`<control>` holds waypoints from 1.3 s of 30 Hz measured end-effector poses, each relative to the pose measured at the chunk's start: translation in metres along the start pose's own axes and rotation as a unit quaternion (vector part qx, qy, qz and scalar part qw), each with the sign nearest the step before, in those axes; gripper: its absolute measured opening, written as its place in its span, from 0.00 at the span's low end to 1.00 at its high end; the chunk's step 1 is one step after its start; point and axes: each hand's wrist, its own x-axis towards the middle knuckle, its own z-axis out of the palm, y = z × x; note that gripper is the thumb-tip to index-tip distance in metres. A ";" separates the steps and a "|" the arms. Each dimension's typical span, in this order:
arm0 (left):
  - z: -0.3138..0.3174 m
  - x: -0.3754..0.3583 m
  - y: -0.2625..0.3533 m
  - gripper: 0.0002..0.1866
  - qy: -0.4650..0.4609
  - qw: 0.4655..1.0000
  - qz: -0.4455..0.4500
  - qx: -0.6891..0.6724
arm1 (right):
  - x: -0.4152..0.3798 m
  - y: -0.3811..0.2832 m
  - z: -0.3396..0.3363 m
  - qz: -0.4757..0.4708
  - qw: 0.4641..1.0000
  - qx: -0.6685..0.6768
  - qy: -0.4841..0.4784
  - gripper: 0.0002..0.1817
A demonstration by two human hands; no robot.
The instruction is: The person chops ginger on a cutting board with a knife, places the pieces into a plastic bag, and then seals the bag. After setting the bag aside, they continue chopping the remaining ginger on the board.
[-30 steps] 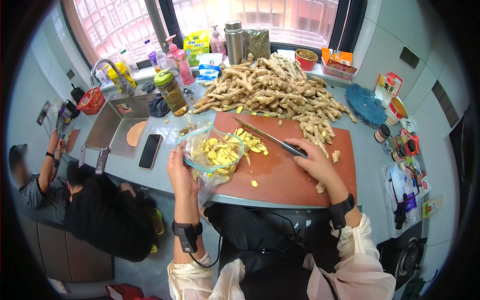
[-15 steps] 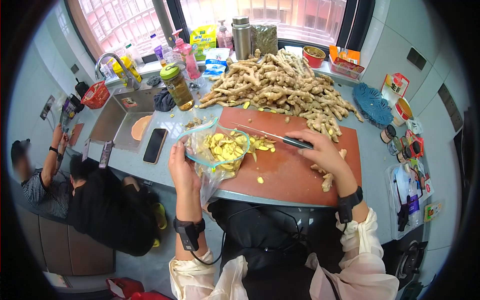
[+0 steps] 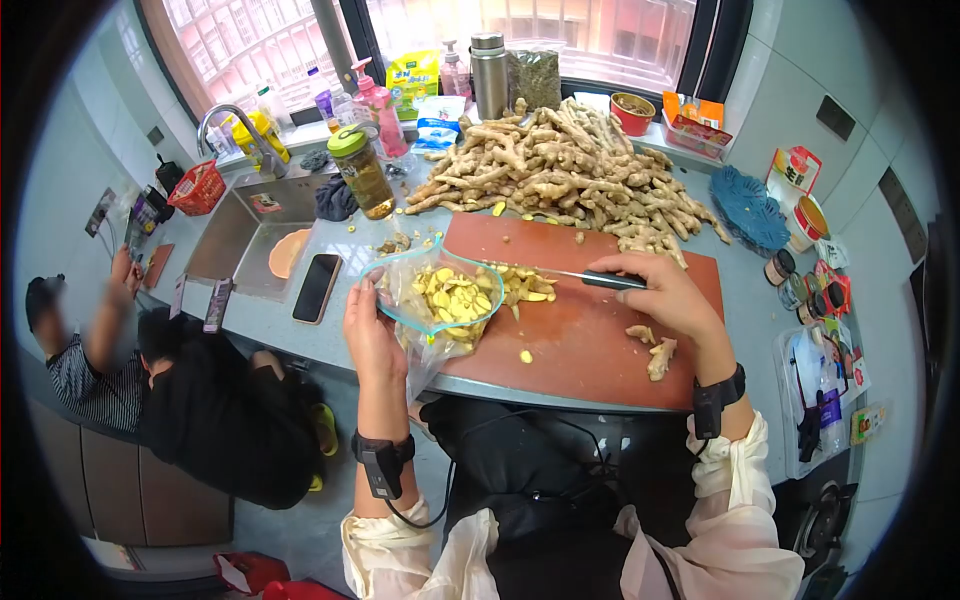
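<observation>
My left hand (image 3: 374, 335) is closed on the side of a clear zip bag (image 3: 407, 300) with a blue rim, its mouth wide open. Yellow ginger slices (image 3: 455, 298) fill it. In my right hand (image 3: 660, 290) is the black handle of a knife (image 3: 612, 281), its blade pointing left towards the bag. More ginger slices (image 3: 530, 284) lie on the brown cutting board (image 3: 590, 350), beside the bag and near the blade tip. Two small ginger pieces (image 3: 660, 358) rest at the board's right side. Behind the board rises a big heap of whole ginger (image 3: 570, 165).
At the left are a phone (image 3: 317, 288), a green-lidded bottle (image 3: 362, 175) and a sink (image 3: 235, 235). A blue plate (image 3: 748, 208), jars (image 3: 790, 285) and a clear tray (image 3: 790, 400) stand at the right. Two other people (image 3: 200, 400) are at the far left.
My right hand has moved slightly right, and the knife lies more level. The two small ginger pieces show more fully. The whole view has shifted a little.
</observation>
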 end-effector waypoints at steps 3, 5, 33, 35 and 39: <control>0.005 -0.001 -0.007 0.13 -0.003 1.000 0.005 -0.005 | 0.013 -0.005 0.009 -0.036 0.998 -0.022 0.040 0.25; 0.004 -0.003 -0.008 0.13 -0.008 1.000 -0.009 -0.008 | 0.022 -0.003 0.015 -0.052 0.997 -0.049 0.038 0.24; 0.028 -0.005 -0.073 0.30 -0.129 0.974 -0.140 0.121 | -0.115 0.036 0.125 0.193 0.883 0.353 0.241 0.27; 0.031 -0.007 -0.074 0.30 -0.131 0.976 -0.134 0.113 | -0.109 0.028 0.137 0.181 0.893 0.356 0.208 0.27; 0.042 -0.014 -0.067 0.29 -0.113 0.977 -0.137 0.119 | -0.096 0.015 0.144 0.189 0.870 0.419 0.175 0.27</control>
